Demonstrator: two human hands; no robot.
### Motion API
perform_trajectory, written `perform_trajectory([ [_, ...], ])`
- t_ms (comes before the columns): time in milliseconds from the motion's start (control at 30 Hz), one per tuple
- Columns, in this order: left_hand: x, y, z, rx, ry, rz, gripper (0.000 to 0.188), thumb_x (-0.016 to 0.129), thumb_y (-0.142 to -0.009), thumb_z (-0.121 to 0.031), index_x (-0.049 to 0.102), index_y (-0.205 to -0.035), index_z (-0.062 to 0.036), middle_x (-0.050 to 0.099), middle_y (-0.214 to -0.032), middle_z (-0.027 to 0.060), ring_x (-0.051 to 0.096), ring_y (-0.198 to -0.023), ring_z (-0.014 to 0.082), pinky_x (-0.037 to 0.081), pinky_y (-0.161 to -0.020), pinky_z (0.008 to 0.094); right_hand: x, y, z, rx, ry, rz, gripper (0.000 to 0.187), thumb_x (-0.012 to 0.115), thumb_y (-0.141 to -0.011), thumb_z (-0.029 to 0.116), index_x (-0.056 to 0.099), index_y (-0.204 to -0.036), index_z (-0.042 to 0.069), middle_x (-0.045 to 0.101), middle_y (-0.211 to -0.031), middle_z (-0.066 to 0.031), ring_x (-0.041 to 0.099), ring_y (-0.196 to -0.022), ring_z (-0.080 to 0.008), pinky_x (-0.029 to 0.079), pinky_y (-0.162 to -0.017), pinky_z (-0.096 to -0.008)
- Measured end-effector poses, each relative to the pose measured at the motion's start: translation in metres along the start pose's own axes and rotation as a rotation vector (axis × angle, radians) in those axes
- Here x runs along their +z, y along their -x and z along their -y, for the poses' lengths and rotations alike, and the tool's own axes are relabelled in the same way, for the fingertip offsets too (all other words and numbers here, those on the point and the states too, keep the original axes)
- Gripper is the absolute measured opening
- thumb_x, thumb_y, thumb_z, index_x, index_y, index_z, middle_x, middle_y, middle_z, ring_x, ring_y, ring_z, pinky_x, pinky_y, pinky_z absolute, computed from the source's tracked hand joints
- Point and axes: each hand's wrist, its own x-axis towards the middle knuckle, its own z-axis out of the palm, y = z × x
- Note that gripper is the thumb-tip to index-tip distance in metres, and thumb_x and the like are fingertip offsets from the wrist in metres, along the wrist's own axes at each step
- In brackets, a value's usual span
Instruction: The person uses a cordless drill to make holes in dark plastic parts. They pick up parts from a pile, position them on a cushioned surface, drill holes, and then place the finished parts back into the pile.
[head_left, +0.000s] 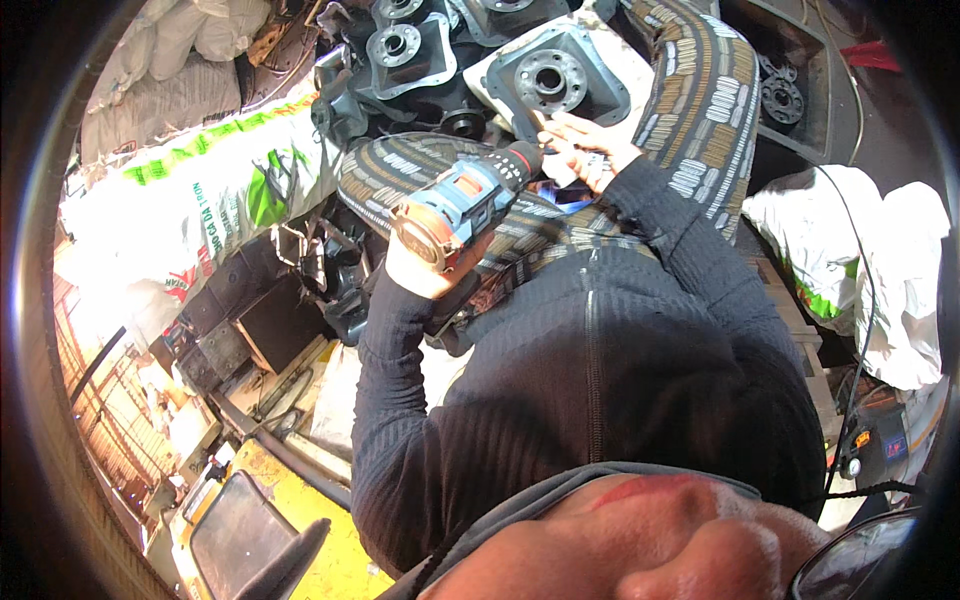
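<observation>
Left hand (425, 268) fingers clenched on blue-orange drill (465, 200), centre frame. Right hand (590, 150) fingers pinch drill tip. Dark flanged castings (555, 78) piled top; printed sacks (210, 190) upper left.

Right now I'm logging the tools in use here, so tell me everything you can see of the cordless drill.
The cordless drill has a blue and dark grey body that looks plastic, with orange-red trim at its rear end, which faces the camera. Its dark chuck points up and right toward the right hand, close to the fingers. The left hand grips its handle from below, mostly hiding it. It lies tilted across the patterned trousers, just below the dark flanged metal parts.
</observation>
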Motion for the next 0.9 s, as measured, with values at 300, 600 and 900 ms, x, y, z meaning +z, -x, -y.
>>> perform_trajectory([
  [300, 0.009, -0.002, -0.008, -0.078, 0.074, -0.015, 0.033, 0.069, -0.072, -0.02, 0.061, -0.102, -0.0102, 0.062, -0.095, 0.0089, 0.06, -0.086, 0.029, 0.047, -0.075, 0.0399, -0.013, -0.001, -0.003, -0.095, -0.02, 0.085, 0.04, 0.05, -0.087, 0.0, 0.043, -0.125, 0.004, 0.054, -0.119, -0.0126, 0.055, -0.108, -0.0231, 0.057, -0.071, -0.0274],
  [600, 0.008, -0.022, -0.014, -0.045, 0.017, 0.075, 0.032, 0.069, -0.071, -0.021, 0.061, -0.099, -0.0066, 0.063, -0.093, 0.0111, 0.061, -0.085, 0.029, 0.048, -0.074, 0.039, -0.015, -0.002, 0.001, -0.059, -0.066, 0.07, 0.037, 0.048, -0.088, 0.0, 0.044, -0.124, 0.004, 0.055, -0.118, -0.0119, 0.054, -0.109, -0.0223, 0.057, -0.061, -0.0214],
  [900, 0.009, -0.024, -0.014, -0.082, 0.032, 0.124, 0.033, 0.068, -0.073, -0.019, 0.059, -0.103, -0.0077, 0.061, -0.1, 0.0103, 0.059, -0.092, 0.029, 0.046, -0.078, 0.0398, -0.015, -0.003, 0.003, -0.06, 0.052, 0.008, 0.035, 0.05, -0.089, 0.006, 0.046, -0.124, 0.004, 0.061, -0.108, -0.0084, 0.061, -0.083, -0.0111, 0.05, -0.053, -0.0169],
])
